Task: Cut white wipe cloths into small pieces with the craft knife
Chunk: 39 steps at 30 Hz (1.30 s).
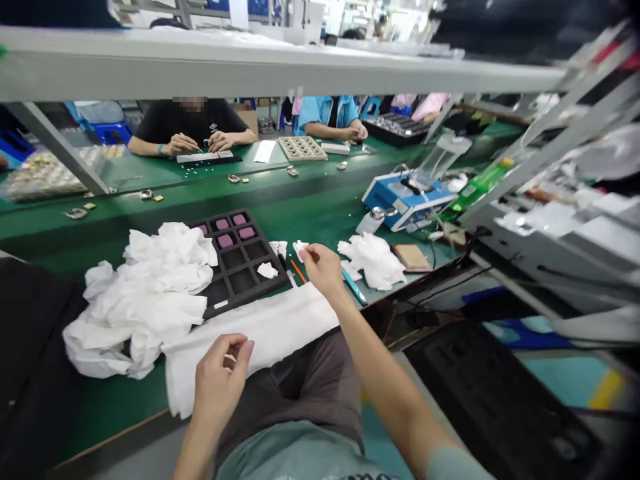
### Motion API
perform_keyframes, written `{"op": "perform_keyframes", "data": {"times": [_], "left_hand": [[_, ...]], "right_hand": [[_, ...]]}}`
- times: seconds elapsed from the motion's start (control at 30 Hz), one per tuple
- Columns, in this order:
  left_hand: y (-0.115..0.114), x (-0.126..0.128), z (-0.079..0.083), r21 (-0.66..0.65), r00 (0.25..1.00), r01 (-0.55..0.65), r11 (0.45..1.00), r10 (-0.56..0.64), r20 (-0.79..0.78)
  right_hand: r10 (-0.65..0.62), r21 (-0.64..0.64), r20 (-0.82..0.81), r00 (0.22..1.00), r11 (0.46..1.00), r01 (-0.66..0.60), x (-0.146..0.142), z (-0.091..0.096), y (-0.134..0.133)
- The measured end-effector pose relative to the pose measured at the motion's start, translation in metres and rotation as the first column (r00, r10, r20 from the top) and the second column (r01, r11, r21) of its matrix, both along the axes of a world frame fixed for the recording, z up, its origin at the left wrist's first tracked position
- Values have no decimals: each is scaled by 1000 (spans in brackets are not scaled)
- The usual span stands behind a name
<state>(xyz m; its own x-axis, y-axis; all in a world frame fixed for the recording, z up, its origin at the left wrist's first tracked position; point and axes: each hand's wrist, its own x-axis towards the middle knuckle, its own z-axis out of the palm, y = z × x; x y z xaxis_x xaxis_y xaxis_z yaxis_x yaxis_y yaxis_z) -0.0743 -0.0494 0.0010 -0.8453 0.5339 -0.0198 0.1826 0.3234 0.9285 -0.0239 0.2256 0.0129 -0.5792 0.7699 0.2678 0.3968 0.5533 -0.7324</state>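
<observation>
My right hand (324,270) reaches over the far side of the white cloth (270,327), fingers pinched at a small piece of white tissue (300,249). Beside it lie an orange stick (298,271) and a teal pen-like tool (354,287). Low over the cloth's near edge, my left hand (220,373) has its fingers curled towards the thumb, with nothing visible in them. Beyond the cloth sits a black compartment tray (235,260). Several purple blocks (225,241) fill its far compartments, and a white scrap (267,270) lies near its right edge.
Crumpled white cloth (145,293) is heaped on the left, with another crumpled wad (375,260) on the right. A white pump bottle (370,221) stands by a blue device (410,197). A grey shelf beam (250,70) crosses above. Two people work across the bench.
</observation>
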Motion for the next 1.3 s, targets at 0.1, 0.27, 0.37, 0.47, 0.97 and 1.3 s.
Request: {"op": "perform_keyframes", "data": {"times": [0.1,0.27,0.37,0.47,0.97,1.3], "left_hand": [[18,5,-6,264,823,-6,964,-145,549],[47,1,8,600,451,-273,752,-451,770],[52,-5,9,588,540,-405,700,-335,772],[52,-1,6,594,674,-395,700,-219,706],[46,10,9,629,708,-358,690,-239,664],[48,14,24,574,719,-361,735,-172,673]], "right_hand": [[183,-41,-264,947,979,-200,18,25,-21],[537,14,-170,826,840,-543,52,27,-85],[591,-54,-115,798,799,-599,62,19,-102],[530,-89,-142,836,835,-544,62,19,-109],[334,-184,-106,937,919,-348,34,16,-136],[288,-521,-408,866,706,-480,39,26,-127]]}}
